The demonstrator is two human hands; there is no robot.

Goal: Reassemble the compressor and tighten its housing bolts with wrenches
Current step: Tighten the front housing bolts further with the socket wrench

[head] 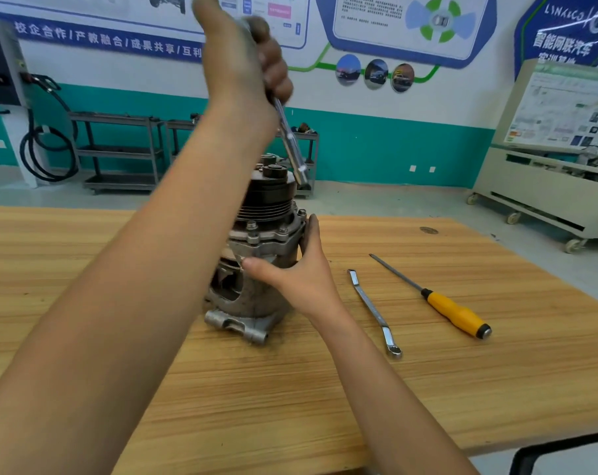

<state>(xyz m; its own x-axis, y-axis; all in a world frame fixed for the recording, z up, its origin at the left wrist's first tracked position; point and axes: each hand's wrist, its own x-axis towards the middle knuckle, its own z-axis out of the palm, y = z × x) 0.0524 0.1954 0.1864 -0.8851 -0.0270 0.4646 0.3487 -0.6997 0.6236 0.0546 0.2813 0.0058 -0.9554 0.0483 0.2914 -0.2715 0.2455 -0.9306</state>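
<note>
A grey metal compressor [260, 241] stands upright on the wooden table [427, 389], black pulley on top and bolts around its housing flange. My left hand [243, 60] is raised high above it and grips a silver wrench [290, 142] that slants down toward the pulley's right side. My right hand [301, 269] holds the compressor body from the right, thumb across the front and fingers reaching up to the flange.
A second silver ring wrench [374, 311] and a yellow-handled screwdriver [441, 301] lie on the table right of the compressor. Metal shelf carts [119, 149] and a wheeled training stand [544, 159] stand beyond the table's far edge.
</note>
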